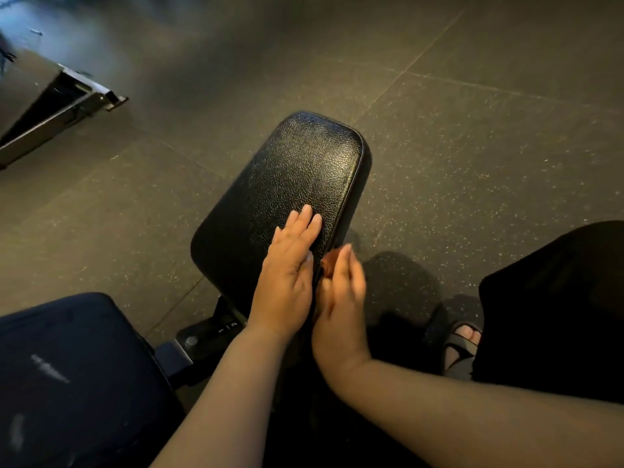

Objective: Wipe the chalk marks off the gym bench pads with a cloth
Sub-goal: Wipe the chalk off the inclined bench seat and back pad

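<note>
The black leather seat pad (304,170) of the gym bench fills the middle of the view, and I see no chalk on its grain. My left hand (288,268) lies flat on the pad's near right part, fingers straight. My right hand (341,298) is against the pad's right edge with its fingers extended and blurred. A small reddish-brown patch (327,265) shows between the two hands; I cannot tell whether it is a cloth. The darker back pad (77,383) at lower left carries white chalk streaks (50,368).
The bench's black metal hinge with numbered settings (209,336) joins the two pads. Another machine's metal frame (50,109) stands at upper left. A sandalled foot (462,346) and a black garment (557,315) are at the right, on speckled rubber floor (472,146).
</note>
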Action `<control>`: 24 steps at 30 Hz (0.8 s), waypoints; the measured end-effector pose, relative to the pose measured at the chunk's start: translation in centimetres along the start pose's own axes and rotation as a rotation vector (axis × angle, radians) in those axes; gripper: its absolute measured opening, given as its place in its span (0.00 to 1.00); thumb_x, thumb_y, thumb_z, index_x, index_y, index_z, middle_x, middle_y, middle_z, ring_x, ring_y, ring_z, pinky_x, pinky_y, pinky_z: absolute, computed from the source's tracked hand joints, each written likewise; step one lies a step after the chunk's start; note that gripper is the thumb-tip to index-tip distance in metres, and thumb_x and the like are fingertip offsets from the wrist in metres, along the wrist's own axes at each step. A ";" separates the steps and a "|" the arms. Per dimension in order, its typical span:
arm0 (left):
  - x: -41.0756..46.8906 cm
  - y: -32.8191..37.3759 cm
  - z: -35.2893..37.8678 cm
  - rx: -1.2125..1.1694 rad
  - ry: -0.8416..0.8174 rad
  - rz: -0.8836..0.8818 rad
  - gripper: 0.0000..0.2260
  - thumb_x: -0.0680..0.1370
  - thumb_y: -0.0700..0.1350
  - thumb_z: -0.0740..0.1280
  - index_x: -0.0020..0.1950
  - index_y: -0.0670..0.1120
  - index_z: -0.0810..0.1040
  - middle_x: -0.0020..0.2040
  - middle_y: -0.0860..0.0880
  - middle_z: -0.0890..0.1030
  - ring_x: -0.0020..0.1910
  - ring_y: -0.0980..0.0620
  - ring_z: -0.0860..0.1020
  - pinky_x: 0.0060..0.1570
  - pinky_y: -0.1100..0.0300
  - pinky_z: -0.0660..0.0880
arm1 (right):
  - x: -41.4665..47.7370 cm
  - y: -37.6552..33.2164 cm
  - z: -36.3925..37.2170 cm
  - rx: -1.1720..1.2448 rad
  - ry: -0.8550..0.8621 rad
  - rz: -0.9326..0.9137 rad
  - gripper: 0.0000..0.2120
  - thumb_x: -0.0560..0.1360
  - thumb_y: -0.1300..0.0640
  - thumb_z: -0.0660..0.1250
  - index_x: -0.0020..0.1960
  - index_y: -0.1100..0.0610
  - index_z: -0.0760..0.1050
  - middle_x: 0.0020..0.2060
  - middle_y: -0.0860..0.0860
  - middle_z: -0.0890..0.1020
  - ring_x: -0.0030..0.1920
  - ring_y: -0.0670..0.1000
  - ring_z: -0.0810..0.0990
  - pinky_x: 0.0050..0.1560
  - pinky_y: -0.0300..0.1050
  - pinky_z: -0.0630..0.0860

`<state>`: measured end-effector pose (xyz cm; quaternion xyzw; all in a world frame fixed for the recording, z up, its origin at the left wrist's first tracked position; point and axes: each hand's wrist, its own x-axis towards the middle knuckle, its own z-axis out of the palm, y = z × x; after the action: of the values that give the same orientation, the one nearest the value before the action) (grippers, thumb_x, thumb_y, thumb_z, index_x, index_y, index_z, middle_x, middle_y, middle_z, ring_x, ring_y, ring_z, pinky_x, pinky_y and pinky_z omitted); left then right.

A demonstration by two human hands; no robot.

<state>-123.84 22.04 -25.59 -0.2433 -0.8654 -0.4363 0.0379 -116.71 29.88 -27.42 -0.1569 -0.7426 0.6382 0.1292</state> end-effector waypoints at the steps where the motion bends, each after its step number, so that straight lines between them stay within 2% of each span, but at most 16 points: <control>1: 0.0 0.0 0.0 -0.013 0.004 -0.006 0.24 0.81 0.35 0.57 0.77 0.47 0.67 0.79 0.54 0.61 0.80 0.57 0.54 0.80 0.51 0.46 | -0.5 0.2 0.2 0.001 -0.019 0.031 0.29 0.85 0.59 0.53 0.78 0.42 0.42 0.80 0.47 0.47 0.77 0.41 0.52 0.74 0.30 0.51; 4: -0.1 -0.1 0.0 0.002 -0.002 0.001 0.25 0.80 0.35 0.57 0.77 0.47 0.67 0.79 0.53 0.61 0.80 0.57 0.54 0.80 0.52 0.46 | 2.1 -0.6 0.1 -0.011 0.072 0.081 0.27 0.84 0.62 0.54 0.81 0.51 0.51 0.80 0.53 0.54 0.71 0.38 0.56 0.64 0.17 0.48; 6: -0.2 -0.2 0.0 0.020 -0.002 0.000 0.25 0.80 0.36 0.56 0.77 0.47 0.66 0.79 0.54 0.60 0.80 0.57 0.53 0.79 0.54 0.46 | 3.8 -1.1 -0.3 -0.020 0.125 0.064 0.26 0.84 0.63 0.54 0.81 0.54 0.54 0.80 0.54 0.56 0.67 0.34 0.54 0.60 0.14 0.47; 8: -0.5 -0.1 0.1 0.036 0.002 -0.002 0.25 0.80 0.37 0.56 0.78 0.48 0.66 0.79 0.55 0.60 0.80 0.58 0.53 0.79 0.55 0.46 | 3.6 -1.1 -0.5 -0.039 0.115 0.047 0.26 0.85 0.62 0.53 0.81 0.54 0.52 0.80 0.53 0.54 0.66 0.30 0.52 0.61 0.15 0.47; 11: -0.8 -0.1 0.1 0.039 -0.004 -0.013 0.25 0.81 0.38 0.56 0.78 0.49 0.65 0.79 0.56 0.59 0.80 0.59 0.52 0.79 0.55 0.45 | 0.6 -0.3 0.0 -0.075 0.046 -0.058 0.27 0.85 0.60 0.52 0.82 0.55 0.48 0.81 0.53 0.51 0.76 0.37 0.51 0.69 0.22 0.48; 14: -1.1 -0.2 -0.1 0.035 -0.008 -0.019 0.25 0.81 0.38 0.56 0.78 0.50 0.64 0.80 0.56 0.59 0.80 0.59 0.52 0.79 0.55 0.45 | -0.9 -0.8 0.2 -0.006 -0.024 0.053 0.28 0.85 0.60 0.51 0.82 0.49 0.47 0.81 0.45 0.46 0.75 0.35 0.49 0.64 0.16 0.46; 18: -1.2 -0.7 -0.1 0.057 0.009 -0.001 0.25 0.80 0.37 0.57 0.78 0.50 0.64 0.79 0.54 0.60 0.80 0.59 0.53 0.79 0.57 0.45 | 2.1 -1.5 -0.4 -0.054 0.038 0.019 0.26 0.84 0.64 0.52 0.81 0.56 0.52 0.81 0.51 0.52 0.72 0.35 0.51 0.63 0.16 0.45; 20: -1.6 -0.7 0.0 0.070 0.004 0.002 0.25 0.80 0.37 0.57 0.78 0.49 0.64 0.79 0.54 0.60 0.80 0.58 0.52 0.78 0.58 0.45 | 4.1 -1.6 -0.9 -0.048 0.090 0.015 0.25 0.85 0.65 0.52 0.81 0.57 0.53 0.81 0.53 0.53 0.71 0.33 0.50 0.63 0.15 0.44; 22: -2.0 -0.7 0.0 0.073 -0.003 -0.006 0.25 0.80 0.37 0.57 0.78 0.49 0.65 0.80 0.54 0.59 0.80 0.59 0.52 0.79 0.57 0.44 | 5.1 -1.8 -1.1 -0.046 0.126 0.025 0.26 0.85 0.65 0.51 0.81 0.57 0.52 0.81 0.54 0.53 0.74 0.37 0.51 0.62 0.15 0.44; 24: -2.5 -0.8 -0.1 0.075 -0.007 -0.015 0.26 0.80 0.36 0.57 0.78 0.48 0.64 0.80 0.54 0.59 0.80 0.59 0.51 0.79 0.58 0.43 | 4.1 -1.8 -0.8 -0.040 0.108 0.001 0.26 0.85 0.63 0.51 0.81 0.58 0.50 0.81 0.54 0.51 0.74 0.37 0.51 0.64 0.16 0.45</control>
<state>-122.02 20.63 -26.80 -0.2366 -0.8832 -0.4028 0.0407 -120.24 31.98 -25.51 -0.1940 -0.7470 0.6139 0.1659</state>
